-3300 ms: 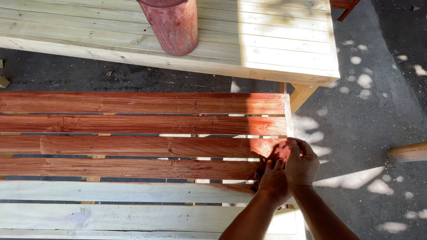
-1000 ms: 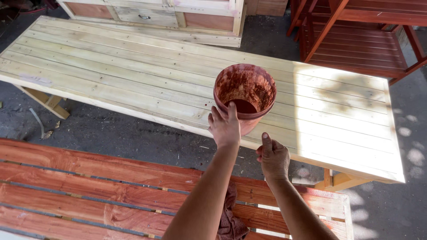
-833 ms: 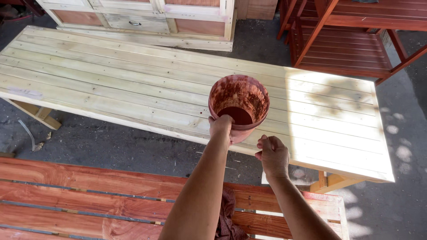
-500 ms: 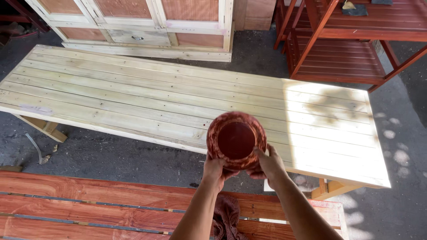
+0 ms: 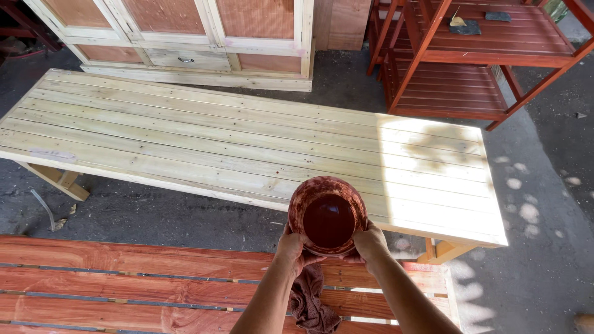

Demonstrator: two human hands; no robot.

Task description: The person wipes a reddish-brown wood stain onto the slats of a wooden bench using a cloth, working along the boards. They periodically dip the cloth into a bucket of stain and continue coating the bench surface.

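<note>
Left hand (image 5: 296, 248) and right hand (image 5: 369, 240) both clamped on the round, stain-smeared reddish-brown container (image 5: 328, 215), one palm on each side, fingers wrapped under the lower wall. Container is lifted, not resting on anything; it hangs over the gap between the two slatted pieces, with the near edge of the unfinished pale wooden slatted table (image 5: 185, 142) at 12 o'clock from it and the red-stained wooden slatted table (image 5: 124, 278) at 6 to 7 o'clock. Mouth faces up toward the camera and dark red-brown liquid fills the inside. A dark red stained cloth (image 5: 311, 300) hangs under the left wrist, at about 7 o'clock from the container; whether it is pinched by that hand or just draped on the slats, can't tell. Progress, judged from the surfaces: the near table's visible slats are coated red all the way across, though its lower part is cut off by the frame. The pale table shows no stain anywhere, so that whole top looks left to do. Pose: both forearms come up from 6 o'clock, converging at the container, wrists roughly level, elbows out of view. Red-stained wooden shelving unit (image 5: 482, 55) sits at 1 o'clock, a pale-framed cabinet with reddish panels (image 5: 185, 31) at 11 o'clock.
</note>
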